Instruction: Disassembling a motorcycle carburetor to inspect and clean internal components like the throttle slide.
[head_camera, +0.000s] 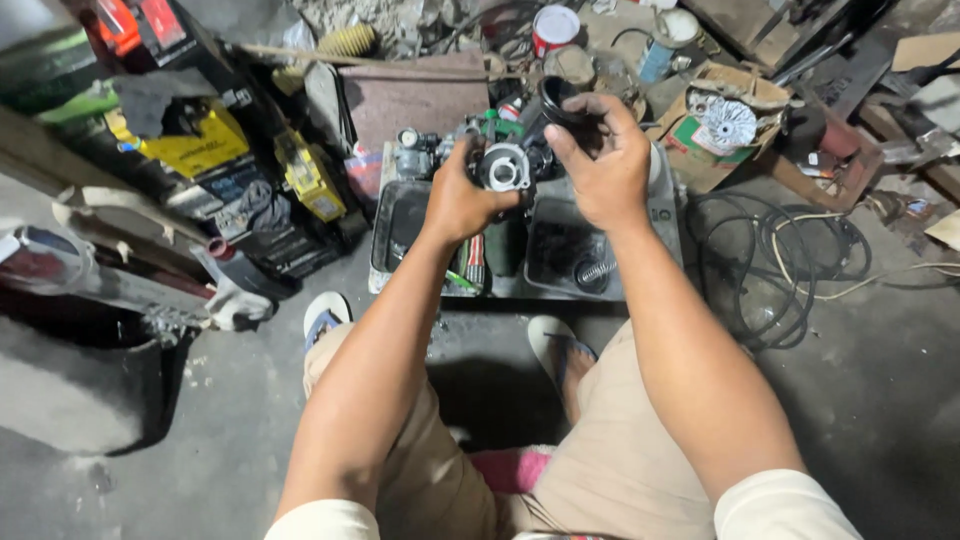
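Head view, left hand: fingers wrapped around a grey metal carburetor, held above the black tray.
Right hand: fingertips pinching a black rubber boot.
Progress: boot looks not yet joined to the carburetor.

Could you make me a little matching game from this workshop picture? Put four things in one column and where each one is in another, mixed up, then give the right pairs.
Things:
1. grey metal engine part
2. black rubber ring piece
3. coiled black cable
4. red and white can

Places:
A. on the floor to the right of the tray
B. at the top, beyond the tray
C. held in the left hand
D. gripped by the right hand

Right pairs: 1-C, 2-D, 3-A, 4-B.
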